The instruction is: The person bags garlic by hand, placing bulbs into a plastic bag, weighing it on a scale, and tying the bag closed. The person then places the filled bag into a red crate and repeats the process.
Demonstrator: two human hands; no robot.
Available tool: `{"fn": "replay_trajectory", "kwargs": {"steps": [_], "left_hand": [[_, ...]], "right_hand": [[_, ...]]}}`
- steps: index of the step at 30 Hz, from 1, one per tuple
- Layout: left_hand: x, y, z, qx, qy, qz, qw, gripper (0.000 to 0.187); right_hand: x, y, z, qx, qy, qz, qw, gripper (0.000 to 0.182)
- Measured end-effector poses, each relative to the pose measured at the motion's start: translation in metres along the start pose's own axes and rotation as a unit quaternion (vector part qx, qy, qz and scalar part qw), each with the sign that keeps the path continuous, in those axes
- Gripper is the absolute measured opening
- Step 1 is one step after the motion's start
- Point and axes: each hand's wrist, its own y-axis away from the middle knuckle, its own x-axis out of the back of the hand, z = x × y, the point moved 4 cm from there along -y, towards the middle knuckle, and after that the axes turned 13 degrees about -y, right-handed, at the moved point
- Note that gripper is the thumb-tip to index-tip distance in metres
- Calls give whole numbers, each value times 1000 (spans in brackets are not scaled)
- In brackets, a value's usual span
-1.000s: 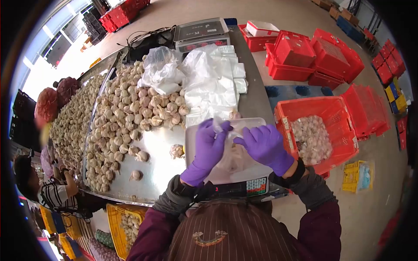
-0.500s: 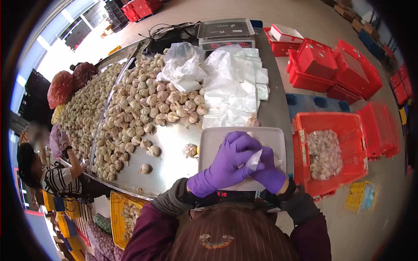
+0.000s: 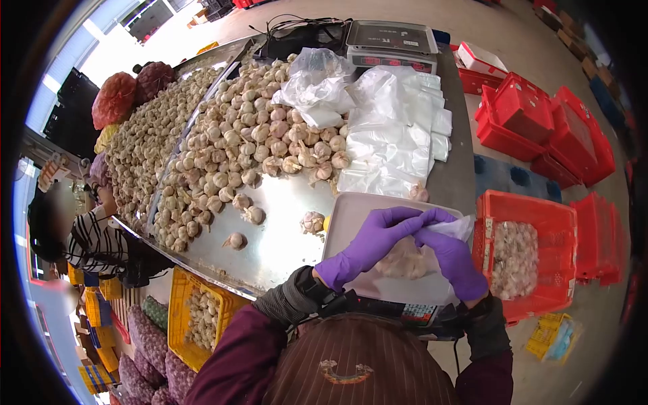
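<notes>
A clear plastic bag of garlic (image 3: 403, 263) sits over the scale's tray (image 3: 347, 233), partly hidden under my hands. My left hand (image 3: 374, 244), in a purple glove, is closed with its fingertips at the gathered neck of the bag. From the other side my right hand (image 3: 453, 260), gloved alike, grips the same neck. The loose white end of the bag sticks out past the right fingers. Left of the tray, a garlic bulb (image 3: 312, 222) lies on the metal table, and another bulb (image 3: 418, 192) rests by its far edge.
A heap of garlic (image 3: 236, 135) covers the table at left, beside a stack of plastic bags (image 3: 388, 142). A second scale (image 3: 391, 44) stands at the back. At right, a red crate (image 3: 530, 202) holds bagged garlic. Another person (image 3: 94, 236) works at far left.
The view has swung, so the table things sit further right. My hands have shifted on the bag neck; the garlic inside now shows below them, and the bag's loose end points right.
</notes>
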Motion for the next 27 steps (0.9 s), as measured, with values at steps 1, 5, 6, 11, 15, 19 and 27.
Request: {"fn": "replay_trajectory", "kwargs": {"steps": [1,5,6,11,15,19,27], "left_hand": [[-1,2,3,-26,-55,40,997,28],[-9,14,13,-308,-486,232,784,29],[-17,24,20,-388,-594,271,650,28],[-9,17,31,-303,-299,176,888,34],[-8,-8,2,-8,-55,17,998,28],[3,-11,-7,-41,-128,143,981,20],[19,33,56,-269,-402,163,860,13]], "right_hand": [[3,-4,3,-69,-72,-4,995,12],[15,-2,13,-210,-221,1,952,15],[14,0,16,-244,-263,-9,933,16],[5,6,-9,131,212,-131,960,15],[-6,24,-6,441,568,-26,695,22],[10,42,11,410,575,6,707,29],[-17,24,21,285,505,76,811,33]]}}
